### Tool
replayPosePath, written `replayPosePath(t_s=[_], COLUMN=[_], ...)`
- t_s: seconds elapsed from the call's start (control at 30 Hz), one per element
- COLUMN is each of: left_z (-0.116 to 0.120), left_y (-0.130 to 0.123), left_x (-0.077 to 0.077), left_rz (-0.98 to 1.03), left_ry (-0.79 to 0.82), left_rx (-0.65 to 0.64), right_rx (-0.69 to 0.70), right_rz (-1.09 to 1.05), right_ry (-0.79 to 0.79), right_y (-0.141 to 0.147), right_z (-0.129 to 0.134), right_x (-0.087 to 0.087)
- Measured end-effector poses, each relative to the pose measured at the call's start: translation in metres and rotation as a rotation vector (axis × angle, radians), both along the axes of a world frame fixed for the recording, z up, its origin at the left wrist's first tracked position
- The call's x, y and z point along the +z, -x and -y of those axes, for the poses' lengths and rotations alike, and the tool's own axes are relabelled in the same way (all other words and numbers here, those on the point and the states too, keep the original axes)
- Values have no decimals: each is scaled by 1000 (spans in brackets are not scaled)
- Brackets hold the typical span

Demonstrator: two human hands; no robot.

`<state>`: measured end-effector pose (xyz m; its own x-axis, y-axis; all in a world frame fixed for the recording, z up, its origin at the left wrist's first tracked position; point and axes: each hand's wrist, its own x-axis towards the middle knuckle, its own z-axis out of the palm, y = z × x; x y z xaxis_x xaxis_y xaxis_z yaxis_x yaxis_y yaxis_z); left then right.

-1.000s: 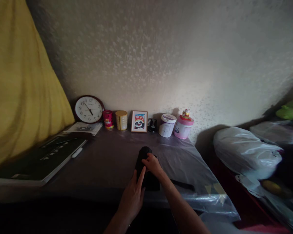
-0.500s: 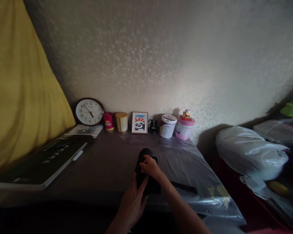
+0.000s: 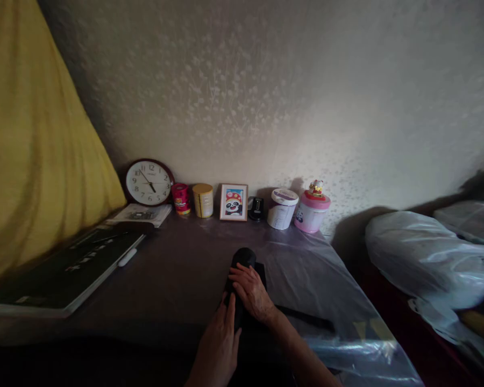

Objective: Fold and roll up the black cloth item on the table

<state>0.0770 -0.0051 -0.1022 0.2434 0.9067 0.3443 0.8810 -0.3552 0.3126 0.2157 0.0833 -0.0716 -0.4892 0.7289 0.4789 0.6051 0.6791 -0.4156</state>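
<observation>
A long black object (image 3: pixel 244 256) with a rounded far end lies on the table in front of me. A flatter black part (image 3: pixel 260 271) shows along its right side. In the dark I cannot make out what kind of thing it is. My right hand (image 3: pixel 252 290) lies across its top with the fingers stretched and slightly apart. My left hand (image 3: pixel 220 338) rests against its near left side, fingers extended forward and thumb apart. The near end is hidden by my hands and shadow. A black strap (image 3: pixel 306 317) stretches to the right of it.
The table (image 3: pixel 177 263) has a plastic cover. Along the wall stand a clock (image 3: pixel 149 183), red and yellow tins (image 3: pixel 203 201), a panda picture frame (image 3: pixel 233 202) and two tubs (image 3: pixel 282 209). A green book (image 3: pixel 72 269) lies left. White plastic bags (image 3: pixel 423 252) are at right.
My right hand has gone from bent fingers with the index pressing to lying flatter across the black object. My left fingers are closer together. The view has shifted slightly.
</observation>
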Motion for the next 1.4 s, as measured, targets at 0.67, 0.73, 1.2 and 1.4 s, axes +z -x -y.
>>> replayPosePath(t_s=[0.67,0.73,1.2,1.4], left_z=[2,2,4,4], left_y=[2,2,1,2], left_x=[12,12,16,16], left_rz=[96,98,60,110], left_ry=[127,135,157,149], left_rx=[-13,-16,26,18], right_rx=[-580,-545,-410,-408], right_rz=[-466,-561,-622,-527], right_ry=[759,856,1045,973], right_y=[-61,-55,-29,-27], right_z=[-26,-17,-16,-18], right_x=[4,10,22,21])
